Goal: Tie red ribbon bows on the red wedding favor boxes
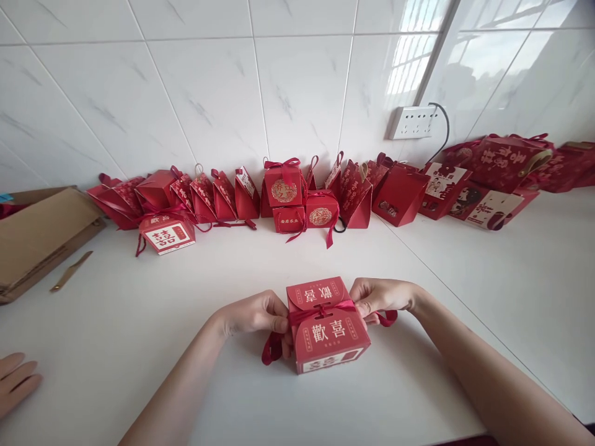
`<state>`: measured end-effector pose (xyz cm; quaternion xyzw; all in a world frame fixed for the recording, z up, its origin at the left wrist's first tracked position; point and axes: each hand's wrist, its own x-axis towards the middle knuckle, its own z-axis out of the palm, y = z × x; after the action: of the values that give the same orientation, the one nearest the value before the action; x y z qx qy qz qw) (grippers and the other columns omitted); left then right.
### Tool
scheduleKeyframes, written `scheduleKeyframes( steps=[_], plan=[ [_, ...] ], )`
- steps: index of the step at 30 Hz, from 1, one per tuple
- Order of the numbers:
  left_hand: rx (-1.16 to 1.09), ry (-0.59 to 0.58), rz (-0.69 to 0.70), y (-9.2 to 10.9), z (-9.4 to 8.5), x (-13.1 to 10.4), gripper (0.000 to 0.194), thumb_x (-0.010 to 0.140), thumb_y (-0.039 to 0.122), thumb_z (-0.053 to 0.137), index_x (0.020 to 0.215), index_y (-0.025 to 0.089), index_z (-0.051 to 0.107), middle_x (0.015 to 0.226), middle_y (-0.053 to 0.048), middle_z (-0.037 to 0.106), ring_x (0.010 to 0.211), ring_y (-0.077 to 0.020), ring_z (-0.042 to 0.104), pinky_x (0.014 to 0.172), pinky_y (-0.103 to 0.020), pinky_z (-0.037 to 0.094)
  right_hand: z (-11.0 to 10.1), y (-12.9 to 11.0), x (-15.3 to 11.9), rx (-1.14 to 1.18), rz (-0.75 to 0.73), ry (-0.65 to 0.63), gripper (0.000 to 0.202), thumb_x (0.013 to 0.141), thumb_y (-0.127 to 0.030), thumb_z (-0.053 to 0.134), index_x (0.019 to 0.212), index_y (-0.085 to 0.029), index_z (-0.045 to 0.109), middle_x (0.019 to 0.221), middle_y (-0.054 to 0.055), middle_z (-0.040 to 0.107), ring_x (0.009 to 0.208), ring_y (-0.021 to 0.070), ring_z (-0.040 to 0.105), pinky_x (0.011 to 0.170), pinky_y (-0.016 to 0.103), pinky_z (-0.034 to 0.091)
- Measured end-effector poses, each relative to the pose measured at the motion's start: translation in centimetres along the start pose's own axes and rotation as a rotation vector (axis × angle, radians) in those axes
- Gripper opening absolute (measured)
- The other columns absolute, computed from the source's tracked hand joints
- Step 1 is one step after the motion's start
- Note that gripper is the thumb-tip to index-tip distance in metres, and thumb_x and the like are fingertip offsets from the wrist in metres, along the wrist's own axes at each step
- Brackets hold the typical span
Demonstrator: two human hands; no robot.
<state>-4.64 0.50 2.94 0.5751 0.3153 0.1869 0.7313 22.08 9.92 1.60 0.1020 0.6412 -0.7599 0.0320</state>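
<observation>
Pinching crimson ribbon (344, 305), left hand (272, 316) and right hand (374, 298) beside red, pale-lettered box (328, 329)

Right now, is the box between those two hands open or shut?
Shut: the box has its top flaps together, with ribbon lying across them.

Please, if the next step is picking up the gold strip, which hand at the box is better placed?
Probably the left hand: it is nearer the gold strip, while the right hand is beyond the box. The left seems to hold ribbon, though, and may first need to let go.
</observation>
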Motion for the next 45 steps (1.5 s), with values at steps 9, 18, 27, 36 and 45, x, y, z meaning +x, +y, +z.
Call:
scheduleKeyframes(
  steps=[9, 18, 27, 36, 45],
  plan=[
    [0.007, 0.007, -0.028, 0.29, 0.25, 0.14, 0.038, 0.076, 0.049, 0.069, 0.069, 0.012, 0.073, 0.060, -0.007, 0.071, 0.050, -0.0150, 0.064, 0.049, -0.022, 0.051, -0.27, 0.08, -0.19, -0.029, 0.033, 0.028, 0.046, 0.073, -0.055, 0.070, 0.059, -0.011, 0.063, 0.052, -0.002, 0.055, 0.047, 0.0059, 0.047, 0.047, 0.019, 0.038],
    [0.026, -0.028, -0.057, 0.27, -0.14, -0.01, 0.044, 0.074, 0.055, 0.068, 0.069, 0.012, 0.073, 0.057, -0.008, 0.070, 0.046, -0.0153, 0.062, 0.045, -0.022, 0.049, -0.46, -0.08, -0.45, -0.046, 0.057, 0.022, 0.045, 0.073, -0.055, 0.069, 0.060, -0.011, 0.065, 0.049, -0.001, 0.057, 0.045, 0.0064, 0.047, 0.045, 0.019, 0.037],
    [0.082, 0.035, -0.074, 0.48, -0.67, -0.55, 0.044, 0.073, 0.056, 0.069, 0.068, 0.012, 0.072, 0.060, -0.008, 0.071, 0.045, -0.0141, 0.062, 0.045, -0.021, 0.049, -0.30, -0.56, -0.71, -0.075, 0.053, 0.038, 0.042, 0.075, -0.051, 0.070, 0.063, -0.011, 0.066, 0.049, -0.002, 0.054, 0.046, 0.0064, 0.045, 0.045, 0.020, 0.034],
    [0.093, 0.041, -0.081, 0.55, -0.32, -0.52, 0.048, 0.070, 0.060, 0.069, 0.069, 0.012, 0.074, 0.059, -0.008, 0.071, 0.046, -0.0140, 0.063, 0.043, -0.020, 0.049, -0.07, -0.58, -0.53, -0.061, 0.024, 0.024, 0.044, 0.074, -0.052, 0.070, 0.059, -0.011, 0.065, 0.049, -0.001, 0.056, 0.045, 0.0059, 0.043, 0.044, 0.019, 0.032],
    [0.059, 0.028, -0.076, 0.86, 0.03, -0.32, 0.045, 0.071, 0.058, 0.070, 0.067, 0.012, 0.072, 0.057, -0.006, 0.069, 0.050, -0.0141, 0.063, 0.046, -0.020, 0.050, 0.04, -0.54, -0.38, -0.041, 0.011, 0.011, 0.043, 0.076, -0.050, 0.069, 0.058, -0.011, 0.066, 0.049, -0.001, 0.057, 0.046, 0.0059, 0.044, 0.046, 0.019, 0.034]
  ],
)
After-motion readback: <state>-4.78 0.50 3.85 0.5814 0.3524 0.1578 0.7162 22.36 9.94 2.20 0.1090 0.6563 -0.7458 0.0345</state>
